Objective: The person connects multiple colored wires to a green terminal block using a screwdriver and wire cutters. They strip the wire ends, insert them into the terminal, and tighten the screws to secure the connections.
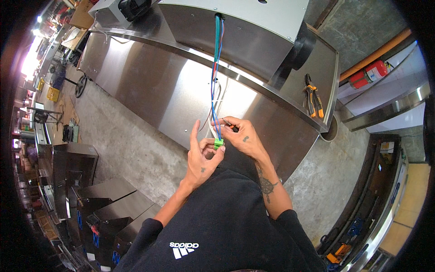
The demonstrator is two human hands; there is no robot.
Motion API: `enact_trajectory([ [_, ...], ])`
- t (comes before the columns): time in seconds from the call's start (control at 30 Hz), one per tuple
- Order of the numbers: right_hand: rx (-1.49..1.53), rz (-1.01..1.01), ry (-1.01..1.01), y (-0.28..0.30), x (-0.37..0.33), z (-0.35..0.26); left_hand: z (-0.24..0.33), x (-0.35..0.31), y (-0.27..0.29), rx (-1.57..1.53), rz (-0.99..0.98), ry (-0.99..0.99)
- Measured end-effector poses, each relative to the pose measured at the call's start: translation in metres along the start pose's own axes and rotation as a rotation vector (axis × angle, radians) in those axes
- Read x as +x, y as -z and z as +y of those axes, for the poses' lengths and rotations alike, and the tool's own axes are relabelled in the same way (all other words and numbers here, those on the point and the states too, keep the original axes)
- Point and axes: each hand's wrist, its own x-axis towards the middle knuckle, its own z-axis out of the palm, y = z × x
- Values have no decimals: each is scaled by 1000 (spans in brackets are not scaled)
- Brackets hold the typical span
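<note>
My left hand (pixel 202 156) pinches a small green terminal block (pixel 218 143) between thumb and fingers, its index finger pointing up. Thin blue wires (pixel 214 97) run down into the block from a hole under the metal housing, alongside green and red ones. Just above the block, my right hand (pixel 241 135) is closed around a small black-and-orange tool (pixel 232 127) that looks like a screwdriver; most of it is hidden by the fingers. A pale cable (pixel 211 128) hangs beside the wires between my hands.
Pliers (pixel 312 97) with orange-and-black handles lie on the steel ledge at right. The grey metal housing (pixel 235 36) stands on the steel bench (pixel 149 90). A red fire extinguisher (pixel 369 75) is at far right. Dark metal cabinets (pixel 120 204) stand at lower left.
</note>
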Motion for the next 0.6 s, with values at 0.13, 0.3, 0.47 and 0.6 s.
enact_trajectory([
  [0.13, -111, -7, -76, 4, -6, -20, 7, 4, 5, 63, -70, 89],
  [0.3, -171, 49, 34, 6, -4, -7, 12, 3, 5, 71, -70, 122],
  [0.47, -25, 24, 59, 2, -3, 0, 15, 3, 1, 101, -58, 99],
  [0.6, 93, -25, 69, 2, -3, 5, 15, 2, -1, 151, -58, 48],
])
